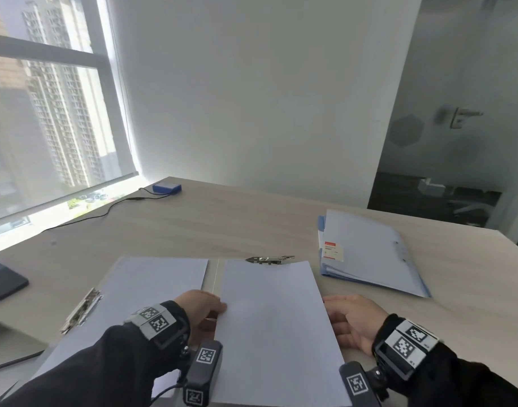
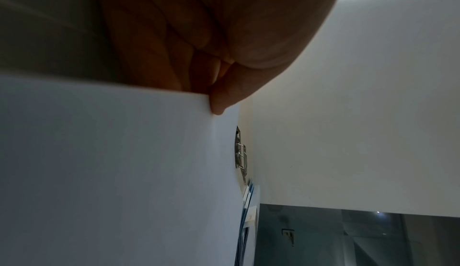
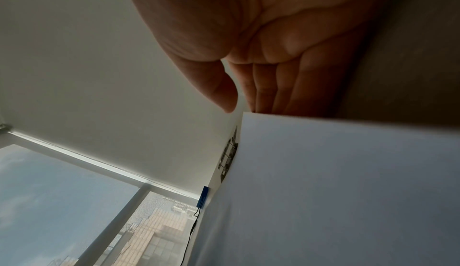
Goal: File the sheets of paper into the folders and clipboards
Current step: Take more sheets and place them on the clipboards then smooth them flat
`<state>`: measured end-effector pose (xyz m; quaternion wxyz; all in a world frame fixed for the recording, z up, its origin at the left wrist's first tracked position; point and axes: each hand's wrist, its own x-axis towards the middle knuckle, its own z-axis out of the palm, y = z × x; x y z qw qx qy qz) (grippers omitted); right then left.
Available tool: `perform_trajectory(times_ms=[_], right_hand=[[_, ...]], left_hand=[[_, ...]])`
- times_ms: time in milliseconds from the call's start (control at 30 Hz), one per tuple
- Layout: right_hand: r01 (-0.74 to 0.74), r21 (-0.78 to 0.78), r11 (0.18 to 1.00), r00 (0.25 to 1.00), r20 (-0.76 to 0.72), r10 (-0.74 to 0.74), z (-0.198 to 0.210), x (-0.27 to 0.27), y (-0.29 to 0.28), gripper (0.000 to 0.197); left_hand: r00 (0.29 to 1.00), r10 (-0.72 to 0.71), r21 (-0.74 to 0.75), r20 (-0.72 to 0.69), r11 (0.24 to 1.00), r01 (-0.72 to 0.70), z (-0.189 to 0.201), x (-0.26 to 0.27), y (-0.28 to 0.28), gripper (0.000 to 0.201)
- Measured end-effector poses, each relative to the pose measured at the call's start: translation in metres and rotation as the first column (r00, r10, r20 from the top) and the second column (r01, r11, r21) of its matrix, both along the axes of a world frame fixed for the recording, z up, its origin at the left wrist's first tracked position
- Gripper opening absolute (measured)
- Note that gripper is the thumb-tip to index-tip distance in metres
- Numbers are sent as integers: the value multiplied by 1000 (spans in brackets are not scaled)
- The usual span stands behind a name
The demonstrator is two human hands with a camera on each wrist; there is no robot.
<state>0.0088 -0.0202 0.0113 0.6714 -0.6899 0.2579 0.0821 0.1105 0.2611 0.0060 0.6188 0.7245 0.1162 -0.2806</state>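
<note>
An open pale folder (image 1: 152, 283) lies flat on the table, with one metal clip (image 1: 81, 309) on its left edge and another metal clip (image 1: 269, 259) at the top of its right half. A white sheet of paper (image 1: 275, 324) lies over the right half, its top edge just below that clip. My left hand (image 1: 202, 306) pinches the sheet's left edge, thumb (image 2: 221, 101) on top and fingers underneath. My right hand (image 1: 351, 321) is at the sheet's right edge, its straight fingers (image 3: 273, 93) against the paper (image 3: 348, 191) and its thumb held clear.
A stack of blue folders (image 1: 369, 251) with a red-and-white label lies at the right. A blue box (image 1: 166, 188) with a black cable sits at the far left corner by the window. A dark flat device (image 1: 2, 280) lies at the left edge.
</note>
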Motion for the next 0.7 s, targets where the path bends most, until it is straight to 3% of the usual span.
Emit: perform_trajectory(times_ms=[233,333,700], right_hand=[[86,43,995,995,44,-88,8,12,1,17],[115,65,991,991,61,-119,9,14,1,15],[150,67,986,985,74,-155,17,25,10,26]], left_hand=[[1000,-12,35,20,999,12,12,7,1,4],[999,-32,26,39,999,31,21,9,4,20],[992,60,-6,114,998,-60,22,15,9,18]])
